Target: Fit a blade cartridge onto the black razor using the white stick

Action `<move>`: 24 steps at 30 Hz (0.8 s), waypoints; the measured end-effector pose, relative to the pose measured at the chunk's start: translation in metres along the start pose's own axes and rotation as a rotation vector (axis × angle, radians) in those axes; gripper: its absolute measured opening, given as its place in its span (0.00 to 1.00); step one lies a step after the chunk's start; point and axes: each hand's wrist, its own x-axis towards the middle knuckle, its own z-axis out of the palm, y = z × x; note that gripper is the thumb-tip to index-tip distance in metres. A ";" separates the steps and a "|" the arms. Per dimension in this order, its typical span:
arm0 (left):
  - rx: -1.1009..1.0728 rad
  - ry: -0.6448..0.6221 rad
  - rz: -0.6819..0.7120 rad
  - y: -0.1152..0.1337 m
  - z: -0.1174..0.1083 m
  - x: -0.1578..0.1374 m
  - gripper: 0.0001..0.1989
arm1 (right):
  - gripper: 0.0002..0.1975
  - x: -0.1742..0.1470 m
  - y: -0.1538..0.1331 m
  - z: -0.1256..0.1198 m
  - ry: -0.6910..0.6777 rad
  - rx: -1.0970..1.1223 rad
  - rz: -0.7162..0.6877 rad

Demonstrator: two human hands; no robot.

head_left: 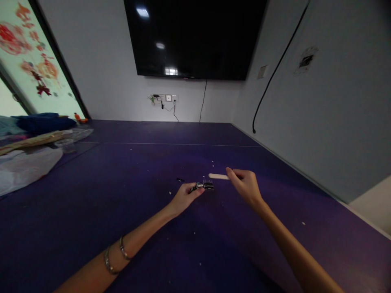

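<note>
My left hand [184, 197] is closed around a small black-and-silver object [208, 185] whose kind is too small to make out. Its dark, squarish end sticks out to the right past my fingertips, with something clear-looking on top. Between the thumb and fingers of my right hand [246, 185] is a flat, pale wooden craft stick [218, 176]. The stick points left, and its rounded tip is just above and beside the dark end of the object. Whether they touch I cannot tell. Behind my left hand, a small black piece [180, 179] lies on the purple surface.
Small white bits, such as one crumb [170, 193], are scattered over the purple surface [146, 228]. Fabric and plastic bags [33, 162] are piled at the left. A black cable [271, 75] hangs along the right wall, and a television [198, 38] is mounted ahead.
</note>
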 end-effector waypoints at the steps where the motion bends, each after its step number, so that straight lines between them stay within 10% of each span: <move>1: 0.029 -0.002 -0.002 -0.001 -0.001 0.000 0.19 | 0.25 -0.001 -0.006 -0.003 0.001 -0.048 -0.021; 24: 0.174 -0.084 0.000 -0.008 -0.004 -0.001 0.21 | 0.26 -0.002 -0.017 -0.011 -0.063 -0.295 -0.172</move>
